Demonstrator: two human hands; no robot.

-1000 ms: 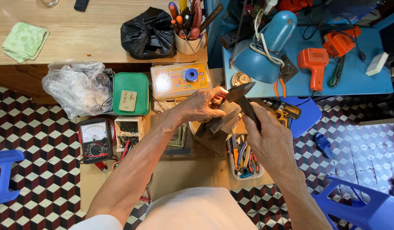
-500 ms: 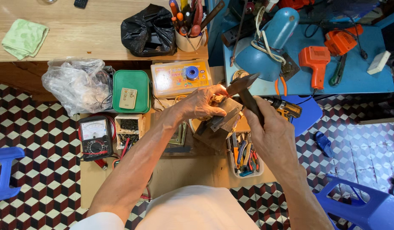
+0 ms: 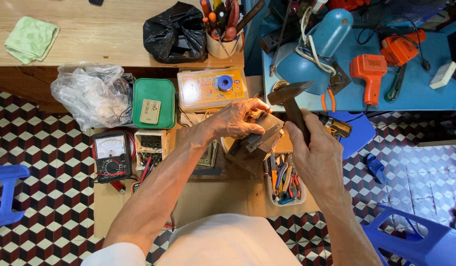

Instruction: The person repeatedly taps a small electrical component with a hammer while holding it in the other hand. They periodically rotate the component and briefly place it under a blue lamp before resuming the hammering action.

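The work happens on a small low wooden table, crowded on nearly all sides. At 12 o'clock from the hands a yellow plastic box lies just beside the work. At 1 o'clock a blue desk lamp hangs close above the hammer head, so there is little free room upward. At 5 o'clock a white tray of pliers sits just beside the right wrist. At 9 o'clock stand a small parts box and an analog multimeter. The open room is mostly at 6 o'clock, on the bare table surface near the body.

The left hand is curled, pressing from above on a flat metal piece. This piece lies tilted on a dark wooden block near the table's far edge. The fingers are bent narrow around something small and brassy, which I cannot identify.

The right hand is closed around the dark handle of a hammer. The head is raised above the metal piece, at 1 o'clock from the left hand, not touching it.
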